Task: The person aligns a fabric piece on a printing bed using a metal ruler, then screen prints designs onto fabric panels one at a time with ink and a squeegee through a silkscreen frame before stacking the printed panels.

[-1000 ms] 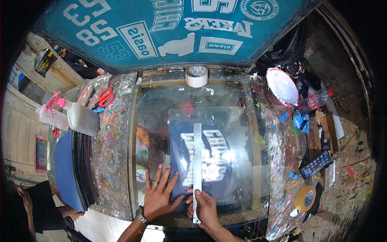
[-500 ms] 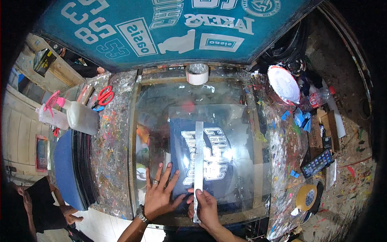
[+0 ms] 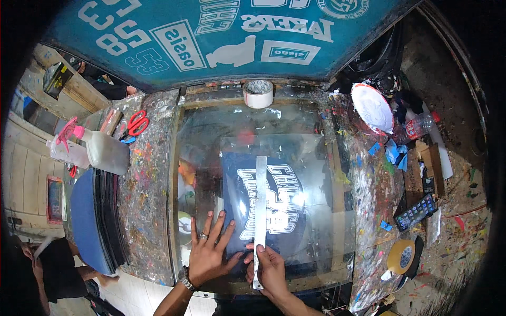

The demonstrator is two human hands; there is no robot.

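A long steel ruler point(image 3: 261, 205) lies lengthwise across a dark blue fabric piece point(image 3: 232, 174) printed with white lettering. My right hand point(image 3: 268, 271) grips the ruler's near end, thumb on top. Spread flat, my left hand point(image 3: 211, 255) rests on the glass to the left of the ruler, its thumb pointing toward the right hand. A clear film sheet point(image 3: 311, 150) appears to cover the fabric on the glass tabletop point(image 3: 211, 124). Bright glare hides parts of the lettering.
Behind the glass stands a teal printing screen point(image 3: 184, 73), with a tape roll point(image 3: 258, 100) before it. On the left are a spray bottle point(image 3: 108, 152), red scissors point(image 3: 138, 124) and stacked fabric panels point(image 3: 92, 221). A phone point(image 3: 415, 213) and yellow tape point(image 3: 400, 257) lie right.
My hands and the ruler hold nearly the same place; the view has shifted slightly. At the lower left, another person's hand now shows a pale flat strip.
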